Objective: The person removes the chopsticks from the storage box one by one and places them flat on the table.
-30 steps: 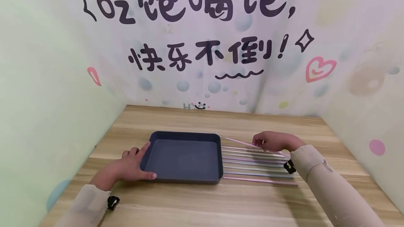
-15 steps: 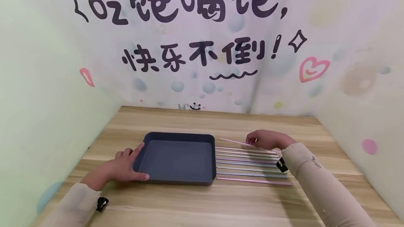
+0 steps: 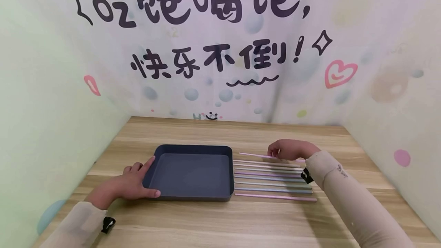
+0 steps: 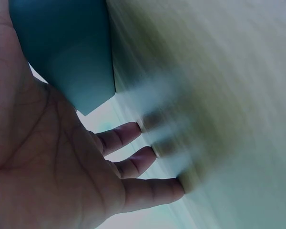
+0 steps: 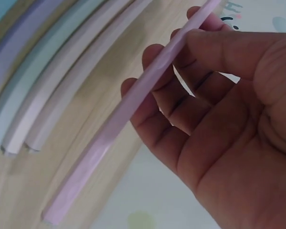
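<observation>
In the head view a dark grey rectangular tray (image 3: 193, 175) lies on the wooden table. My left hand (image 3: 129, 185) rests at its left side, thumb on the near rim and index finger along the left edge. The left wrist view shows the tray's outer wall (image 4: 69, 52), with the other fingers extended against the table. My right hand (image 3: 293, 149) pinches a pink chopstick (image 5: 100, 148) between thumb and fingers, at the far side of a row of pastel chopsticks (image 3: 272, 175). The held chopstick's thin end points left, towards the tray.
The row holds several chopsticks side by side, thin ends close to the tray's right wall. A pink chopstick (image 3: 275, 196) lies nearest the front. A white printed cloth (image 3: 213, 87) hangs behind the table (image 3: 193, 225), with pale walls on both sides.
The head view has shifted, so everything sits further left. The held pink chopstick has turned slightly and runs closer to parallel with the row. My left hand stays against the tray.
</observation>
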### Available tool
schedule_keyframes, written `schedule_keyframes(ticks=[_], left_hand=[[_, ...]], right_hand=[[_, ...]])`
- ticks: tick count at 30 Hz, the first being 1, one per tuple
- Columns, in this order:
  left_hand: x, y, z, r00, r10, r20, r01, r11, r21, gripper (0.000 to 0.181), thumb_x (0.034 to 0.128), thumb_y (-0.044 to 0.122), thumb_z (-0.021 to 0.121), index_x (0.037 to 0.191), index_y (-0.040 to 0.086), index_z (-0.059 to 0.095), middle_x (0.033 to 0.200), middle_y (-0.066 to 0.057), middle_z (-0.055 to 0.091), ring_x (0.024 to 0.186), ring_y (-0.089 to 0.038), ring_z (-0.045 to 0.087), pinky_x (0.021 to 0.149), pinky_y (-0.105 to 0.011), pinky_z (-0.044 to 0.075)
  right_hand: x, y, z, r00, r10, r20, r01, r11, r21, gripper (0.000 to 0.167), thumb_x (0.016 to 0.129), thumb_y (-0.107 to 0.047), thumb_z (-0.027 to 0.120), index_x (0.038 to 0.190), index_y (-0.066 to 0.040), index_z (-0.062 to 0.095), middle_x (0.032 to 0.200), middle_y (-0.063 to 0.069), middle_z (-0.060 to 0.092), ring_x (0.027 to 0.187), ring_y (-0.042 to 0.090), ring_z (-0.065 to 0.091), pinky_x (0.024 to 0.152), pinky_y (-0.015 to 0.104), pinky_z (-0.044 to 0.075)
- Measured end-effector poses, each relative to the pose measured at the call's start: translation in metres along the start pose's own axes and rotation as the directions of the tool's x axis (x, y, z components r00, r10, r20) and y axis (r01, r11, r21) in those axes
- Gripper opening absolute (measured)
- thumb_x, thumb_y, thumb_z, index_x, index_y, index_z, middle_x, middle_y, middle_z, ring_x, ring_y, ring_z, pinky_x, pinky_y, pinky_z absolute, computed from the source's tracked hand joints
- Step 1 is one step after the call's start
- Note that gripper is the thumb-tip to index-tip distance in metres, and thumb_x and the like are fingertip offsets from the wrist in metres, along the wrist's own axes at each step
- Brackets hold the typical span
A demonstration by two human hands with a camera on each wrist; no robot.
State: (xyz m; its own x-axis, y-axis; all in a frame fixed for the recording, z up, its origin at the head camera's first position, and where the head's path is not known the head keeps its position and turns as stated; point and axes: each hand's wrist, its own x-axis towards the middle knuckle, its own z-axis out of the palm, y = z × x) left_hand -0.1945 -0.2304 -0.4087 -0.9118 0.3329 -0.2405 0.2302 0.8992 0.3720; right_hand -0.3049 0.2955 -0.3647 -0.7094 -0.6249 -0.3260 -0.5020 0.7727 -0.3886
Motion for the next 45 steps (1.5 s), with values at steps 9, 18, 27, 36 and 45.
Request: schedule_keyframes(ticks=[9, 18, 27, 36, 45], left_hand=[[0.003, 0.001, -0.001, 1.000, -0.019, 0.009, 0.019, 1.000, 0.002, 0.121, 0.0781, 0.067, 0.071, 0.158, 0.004, 0.005, 0.140, -0.040, 0.030, 0.125, -0.062, 0.029, 0.088, -0.070, 0.039], [0.000, 0.002, 0.002, 1.000, -0.018, 0.019, 0.019, 1.000, -0.021, 0.122, 0.0775, 0.068, 0.071, 0.158, 0.005, 0.005, 0.140, -0.041, 0.029, 0.126, -0.062, 0.027, 0.089, -0.070, 0.037], [-0.001, 0.002, -0.001, 1.000, -0.016, 0.011, 0.016, 1.000, -0.011, 0.121, 0.0786, 0.065, 0.072, 0.158, 0.004, 0.005, 0.140, -0.040, 0.029, 0.126, -0.064, 0.027, 0.088, -0.070, 0.039], [0.000, -0.001, 0.001, 1.000, -0.007, 0.016, 0.008, 1.000, -0.030, 0.124, 0.0759, 0.073, 0.069, 0.159, 0.007, 0.004, 0.140, -0.041, 0.029, 0.125, -0.064, 0.026, 0.088, -0.070, 0.038], [0.005, -0.008, 0.006, 1.000, -0.019, -0.018, 0.019, 1.000, -0.020, 0.126, 0.0730, 0.077, 0.068, 0.158, 0.008, 0.006, 0.142, -0.038, 0.030, 0.127, -0.061, 0.027, 0.088, -0.071, 0.038]], right_hand=[[0.019, 0.003, -0.001, 0.999, 0.002, 0.049, -0.001, 1.000, -0.021, 0.036, 0.083, 0.014, 0.040, 0.099, -0.006, 0.065, 0.083, 0.000, 0.055, 0.076, 0.013, 0.048, 0.072, 0.032, 0.041], [0.033, 0.007, 0.013, 0.997, -0.076, 0.020, 0.077, 0.997, -0.013, 0.021, 0.092, 0.009, 0.048, 0.095, -0.005, 0.064, 0.077, -0.003, 0.052, 0.074, 0.010, 0.047, 0.072, 0.030, 0.041], [0.035, 0.007, 0.015, 0.999, -0.046, 0.007, 0.046, 0.999, 0.019, 0.025, 0.091, 0.010, 0.049, 0.099, -0.006, 0.066, 0.091, 0.006, 0.064, 0.081, 0.013, 0.054, 0.077, 0.034, 0.046], [0.037, 0.007, 0.018, 1.000, 0.010, 0.008, -0.010, 0.999, 0.037, 0.020, 0.093, 0.007, 0.053, 0.096, -0.009, 0.064, 0.088, 0.002, 0.060, 0.080, 0.015, 0.052, 0.076, 0.035, 0.044], [0.038, 0.009, 0.022, 1.000, -0.021, -0.010, 0.022, 0.999, 0.037, 0.019, 0.090, 0.009, 0.052, 0.094, -0.008, 0.062, 0.079, -0.001, 0.053, 0.074, 0.013, 0.049, 0.072, 0.032, 0.041]])
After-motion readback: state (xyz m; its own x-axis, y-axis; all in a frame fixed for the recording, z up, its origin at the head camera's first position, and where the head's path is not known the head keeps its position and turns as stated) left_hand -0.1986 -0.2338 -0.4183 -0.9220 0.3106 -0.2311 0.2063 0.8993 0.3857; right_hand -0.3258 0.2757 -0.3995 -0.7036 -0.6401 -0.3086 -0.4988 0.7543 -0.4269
